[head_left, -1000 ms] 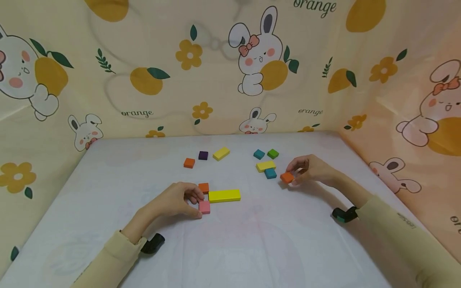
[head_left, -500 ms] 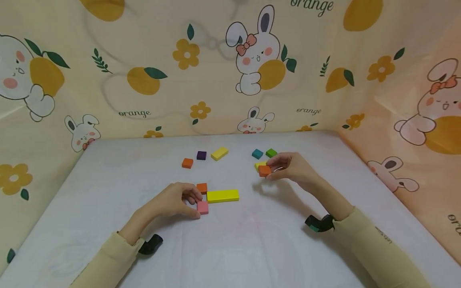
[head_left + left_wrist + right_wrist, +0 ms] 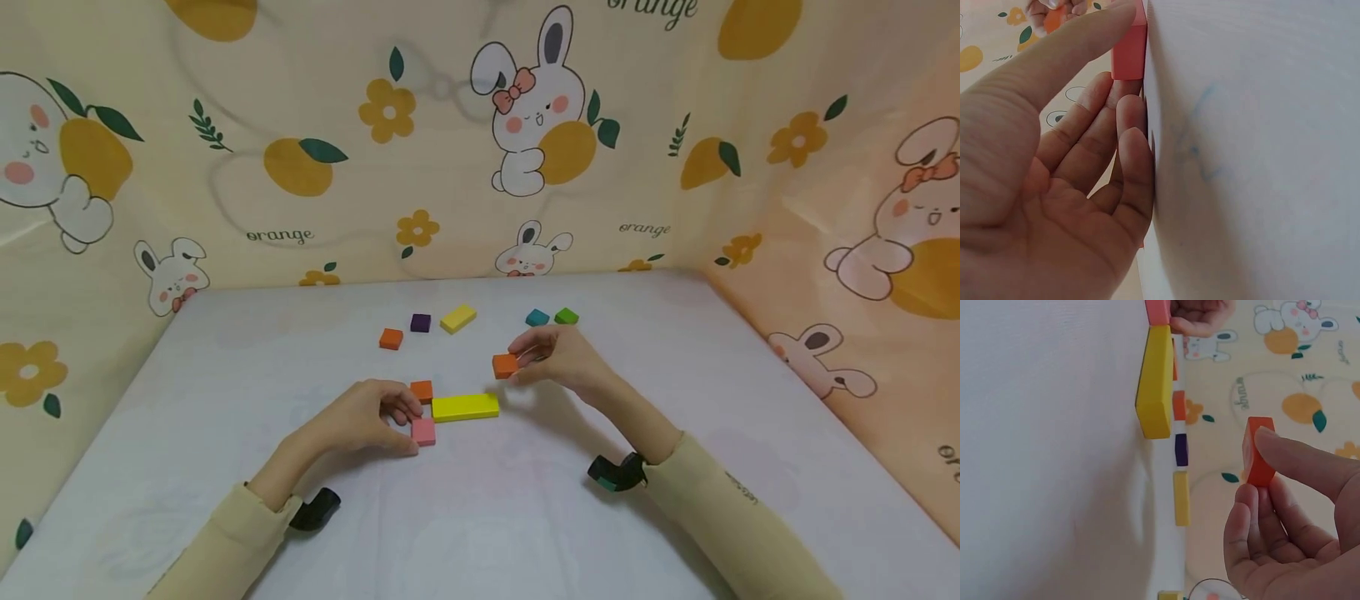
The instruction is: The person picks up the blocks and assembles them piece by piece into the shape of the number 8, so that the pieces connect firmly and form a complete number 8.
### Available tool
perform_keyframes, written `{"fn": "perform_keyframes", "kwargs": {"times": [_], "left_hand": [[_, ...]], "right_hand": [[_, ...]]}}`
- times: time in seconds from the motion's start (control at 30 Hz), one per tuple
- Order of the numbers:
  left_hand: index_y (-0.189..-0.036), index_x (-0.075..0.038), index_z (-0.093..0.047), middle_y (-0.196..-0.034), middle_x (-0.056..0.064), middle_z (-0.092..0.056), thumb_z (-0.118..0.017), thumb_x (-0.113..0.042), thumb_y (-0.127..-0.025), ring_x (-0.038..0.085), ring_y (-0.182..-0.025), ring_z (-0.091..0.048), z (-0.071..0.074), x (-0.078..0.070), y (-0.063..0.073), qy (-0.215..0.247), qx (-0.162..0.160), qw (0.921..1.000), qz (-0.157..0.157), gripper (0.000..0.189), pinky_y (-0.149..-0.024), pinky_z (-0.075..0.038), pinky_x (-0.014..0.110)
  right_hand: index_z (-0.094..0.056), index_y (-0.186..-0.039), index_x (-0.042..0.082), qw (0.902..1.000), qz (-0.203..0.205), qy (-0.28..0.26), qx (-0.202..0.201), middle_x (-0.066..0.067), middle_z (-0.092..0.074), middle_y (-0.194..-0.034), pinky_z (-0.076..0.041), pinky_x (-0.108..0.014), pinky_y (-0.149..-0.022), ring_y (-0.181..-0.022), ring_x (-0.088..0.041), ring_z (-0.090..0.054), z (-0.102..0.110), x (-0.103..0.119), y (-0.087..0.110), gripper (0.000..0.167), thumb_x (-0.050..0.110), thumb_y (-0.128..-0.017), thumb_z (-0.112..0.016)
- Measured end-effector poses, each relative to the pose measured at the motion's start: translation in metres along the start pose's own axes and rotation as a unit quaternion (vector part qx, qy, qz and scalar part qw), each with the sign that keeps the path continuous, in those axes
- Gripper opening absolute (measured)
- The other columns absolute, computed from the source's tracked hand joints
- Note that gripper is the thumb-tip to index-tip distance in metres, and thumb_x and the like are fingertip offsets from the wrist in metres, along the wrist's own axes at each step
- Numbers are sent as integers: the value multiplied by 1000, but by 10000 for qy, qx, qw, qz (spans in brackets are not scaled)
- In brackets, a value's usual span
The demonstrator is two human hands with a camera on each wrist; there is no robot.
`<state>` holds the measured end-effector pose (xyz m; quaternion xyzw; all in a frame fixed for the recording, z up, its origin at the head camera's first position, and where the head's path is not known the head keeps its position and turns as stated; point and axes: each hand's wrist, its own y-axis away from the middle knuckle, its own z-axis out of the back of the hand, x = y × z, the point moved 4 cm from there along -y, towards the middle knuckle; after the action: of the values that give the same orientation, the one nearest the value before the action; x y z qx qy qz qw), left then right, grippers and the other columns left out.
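Note:
My left hand (image 3: 369,415) pinches a pink block (image 3: 423,432) on the table; its thumb lies along the block (image 3: 1129,53) in the left wrist view. Touching or nearly touching it are an orange block (image 3: 422,392) and the left end of a long yellow block (image 3: 465,407). My right hand (image 3: 558,358) holds another orange block (image 3: 505,366) between thumb and fingers. This block is off the table, above and behind the long block's right end; the right wrist view shows the thumb on its face (image 3: 1259,456).
Farther back lie an orange block (image 3: 391,338), a purple block (image 3: 421,322) and a shorter yellow block (image 3: 458,318). A blue block (image 3: 537,317) and a green block (image 3: 566,316) sit behind my right hand. A patterned cloth (image 3: 450,183) rises behind the white table (image 3: 480,517).
My right hand has lifted the orange block and carried it left toward the long yellow block. It now covers the yellow and blue blocks seen there before. My left hand stays in place.

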<state>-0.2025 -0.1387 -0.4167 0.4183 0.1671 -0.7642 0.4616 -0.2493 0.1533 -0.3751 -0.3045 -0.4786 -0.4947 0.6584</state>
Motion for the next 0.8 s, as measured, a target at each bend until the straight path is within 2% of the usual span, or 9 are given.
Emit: {"fn": "perform_keyframes", "kwargs": {"times": [0.27, 0.57, 0.8], "left_hand": [[-101, -16, -67, -94, -4, -65, -90, -26, -71, 18, -88, -59, 0, 0, 1, -34, 1, 10000, 25, 39, -80, -50, 35], [-102, -16, -67, -94, -4, -65, -90, -27, -71, 19, -88, -58, 0, -2, 1, -30, -11, 10000, 64, 39, -79, -50, 35], [-102, -15, -67, -94, -4, -65, -91, -26, -71, 18, -88, -59, 1, -2, 1, -12, 20, 10000, 30, 41, -80, -50, 35]], "right_hand": [[-72, -100, 7, 9988, -91, 470, -109, -9, -69, -97, -53, -31, -73, -85, -27, -63, -5, -1, -3, 38, 2, -67, -90], [-73, -95, 11, 9920, -342, 1199, -174, -4, -68, -97, -51, -32, -69, -84, -29, -60, -3, -6, -8, 35, 7, -66, -91], [-74, -93, 12, 9890, -568, 1369, -37, -2, -69, -94, -48, -33, -71, -85, -27, -56, -3, -11, -11, 34, 5, -65, -91]]}}
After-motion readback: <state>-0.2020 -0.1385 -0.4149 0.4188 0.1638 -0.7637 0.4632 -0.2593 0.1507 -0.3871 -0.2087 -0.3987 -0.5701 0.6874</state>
